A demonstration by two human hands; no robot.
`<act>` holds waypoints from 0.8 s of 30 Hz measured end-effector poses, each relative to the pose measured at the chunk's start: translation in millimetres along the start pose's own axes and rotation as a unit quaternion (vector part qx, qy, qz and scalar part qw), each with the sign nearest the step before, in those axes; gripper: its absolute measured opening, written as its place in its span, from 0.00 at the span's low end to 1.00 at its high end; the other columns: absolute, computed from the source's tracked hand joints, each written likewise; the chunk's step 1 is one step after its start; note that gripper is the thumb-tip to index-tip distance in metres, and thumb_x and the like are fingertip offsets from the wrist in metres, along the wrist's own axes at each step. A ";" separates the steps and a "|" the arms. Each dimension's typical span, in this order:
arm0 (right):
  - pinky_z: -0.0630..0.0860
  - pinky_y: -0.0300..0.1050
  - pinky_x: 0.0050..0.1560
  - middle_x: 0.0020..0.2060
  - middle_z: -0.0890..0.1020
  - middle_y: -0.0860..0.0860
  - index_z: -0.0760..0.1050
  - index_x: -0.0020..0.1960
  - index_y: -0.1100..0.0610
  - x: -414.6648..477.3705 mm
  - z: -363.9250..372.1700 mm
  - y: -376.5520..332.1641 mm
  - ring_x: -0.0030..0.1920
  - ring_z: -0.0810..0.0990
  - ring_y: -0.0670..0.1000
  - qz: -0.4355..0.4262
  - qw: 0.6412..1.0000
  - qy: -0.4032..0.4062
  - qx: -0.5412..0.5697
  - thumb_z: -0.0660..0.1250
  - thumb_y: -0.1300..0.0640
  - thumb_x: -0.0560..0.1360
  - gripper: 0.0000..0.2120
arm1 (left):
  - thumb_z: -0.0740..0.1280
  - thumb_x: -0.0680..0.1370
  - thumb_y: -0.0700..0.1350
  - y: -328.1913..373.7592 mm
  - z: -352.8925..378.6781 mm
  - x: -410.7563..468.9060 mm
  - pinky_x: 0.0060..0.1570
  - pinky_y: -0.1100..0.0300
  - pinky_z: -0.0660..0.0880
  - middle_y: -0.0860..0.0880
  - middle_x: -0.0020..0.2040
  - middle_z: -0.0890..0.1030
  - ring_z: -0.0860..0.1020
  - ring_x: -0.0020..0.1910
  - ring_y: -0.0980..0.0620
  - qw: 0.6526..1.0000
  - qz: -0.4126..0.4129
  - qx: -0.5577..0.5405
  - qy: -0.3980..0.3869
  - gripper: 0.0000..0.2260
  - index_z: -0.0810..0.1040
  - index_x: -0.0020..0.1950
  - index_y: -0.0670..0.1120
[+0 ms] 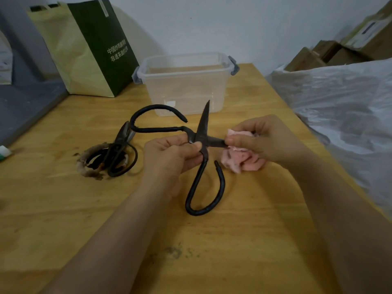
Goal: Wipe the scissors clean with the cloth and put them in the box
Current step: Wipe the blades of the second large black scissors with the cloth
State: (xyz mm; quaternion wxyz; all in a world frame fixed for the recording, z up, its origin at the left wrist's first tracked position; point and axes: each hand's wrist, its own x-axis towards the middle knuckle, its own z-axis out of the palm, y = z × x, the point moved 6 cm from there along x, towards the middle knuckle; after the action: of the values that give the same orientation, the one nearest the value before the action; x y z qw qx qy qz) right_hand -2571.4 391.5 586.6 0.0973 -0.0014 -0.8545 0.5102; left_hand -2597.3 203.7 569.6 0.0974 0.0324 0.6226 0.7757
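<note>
Two bare forearms reaching in from the bottom edge over a yellow wooden table [212,240] with visible grain and dark gritty smudges [174,252] near the front. Left hand [169,154] curled, thumb and fingers pinching large black iron scissors [204,122] at the pivot. Scissors spread wide in an X, held above the tabletop in front of the box and outside it. One pointed blade up toward the box, the other level toward the right. Long, open-ended hooked handles, one low toward the camera, one arching left.

Right hand [261,143] curled round a crumpled, dark-spotted pink cloth [237,163], thumb and fingers pinching the level blade near its tip.

Clear plastic storage box [184,90], open-topped, with rounded corners and grey side latches [234,65], at the far middle of the table. Left of the hands, more dark scissors [118,153] lying on a rust-brown stain.

Behind, a dark green and cream paper bag [84,52] with two lines of white Chinese characters, opening 中国, remainder blurred.

Crinkled white plastic sheeting [339,107] along the right table edge, close past the right forearm. Cardboard cartons [339,52] beyond.
</note>
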 end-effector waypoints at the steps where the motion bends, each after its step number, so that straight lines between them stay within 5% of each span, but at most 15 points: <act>1: 0.72 0.35 0.29 0.33 0.82 0.54 0.83 0.44 0.59 -1.7 -11.9 4.7 0.30 0.78 0.44 0.014 0.998 0.041 -0.033 0.73 0.54 0.70 0.08 | 0.68 0.73 0.31 1.5 -3.8 1.7 0.33 0.65 0.78 0.42 0.39 0.85 0.84 0.39 0.47 1.000 0.003 -0.002 0.013 0.06 0.82 0.44 0.39; 5: 0.76 0.36 0.30 0.37 0.80 0.45 0.80 0.51 0.48 -7.4 -32.0 -9.9 0.33 0.79 0.40 -0.019 0.981 0.190 -0.043 0.66 0.50 0.77 0.06 | 0.67 0.74 0.32 1.3 -5.4 3.8 0.33 0.65 0.78 0.41 0.40 0.85 0.85 0.39 0.48 1.000 -0.004 0.011 0.020 0.05 0.81 0.45 0.38; 7: 0.73 0.27 0.39 0.49 0.74 0.42 0.74 0.63 0.45 -4.8 -13.3 -28.2 0.44 0.75 0.32 -0.070 0.983 0.159 -0.051 0.62 0.52 0.79 0.13 | 0.66 0.75 0.33 -1.4 -5.2 3.6 0.32 0.63 0.79 0.39 0.41 0.85 0.85 0.40 0.46 0.999 -0.024 0.000 0.033 0.04 0.79 0.48 0.36; 10: 0.70 0.25 0.49 0.52 0.67 0.43 0.70 0.69 0.49 -5.7 19.1 -45.8 0.50 0.71 0.34 -0.144 0.980 0.094 -0.101 0.64 0.60 0.78 0.20 | 0.65 0.77 0.35 -3.2 -4.5 4.2 0.32 0.61 0.79 0.39 0.39 0.84 0.85 0.39 0.44 0.998 -0.032 -0.007 0.046 0.03 0.78 0.47 0.36; 15: 0.72 0.46 0.54 0.49 0.80 0.52 0.81 0.56 0.57 -7.5 47.4 -52.7 0.53 0.77 0.51 -0.182 0.960 0.100 -0.186 0.67 0.57 0.76 0.10 | 0.64 0.78 0.34 -0.9 1.9 -1.6 0.28 0.65 0.77 0.46 0.31 0.83 0.82 0.29 0.52 1.000 0.003 0.008 0.024 0.11 0.81 0.38 0.41; 21: 0.69 0.40 0.50 0.48 0.79 0.54 0.81 0.52 0.61 -5.4 58.5 -53.0 0.52 0.75 0.54 -0.213 0.950 0.038 -0.223 0.66 0.59 0.77 0.08 | 0.66 0.75 0.32 -1.3 -5.4 -1.9 0.30 0.62 0.79 0.44 0.31 0.83 0.83 0.30 0.50 0.999 -0.012 -0.007 0.051 0.16 0.83 0.30 0.44; 24: 0.70 0.43 0.51 0.48 0.79 0.54 0.81 0.52 0.61 -12.1 61.2 -51.1 0.52 0.75 0.54 -0.248 0.937 -0.019 -0.244 0.67 0.60 0.76 0.07 | 0.66 0.75 0.32 -2.5 -8.4 0.7 0.29 0.62 0.78 0.43 0.32 0.83 0.82 0.31 0.49 0.997 -0.021 0.000 0.070 0.08 0.81 0.38 0.39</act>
State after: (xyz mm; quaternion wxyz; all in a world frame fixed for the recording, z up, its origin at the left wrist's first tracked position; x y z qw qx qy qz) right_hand -2564.8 312.4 601.0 0.2013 0.1968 -0.9276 0.2455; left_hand -2599.1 196.2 565.2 0.0699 -0.0351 0.6286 0.7738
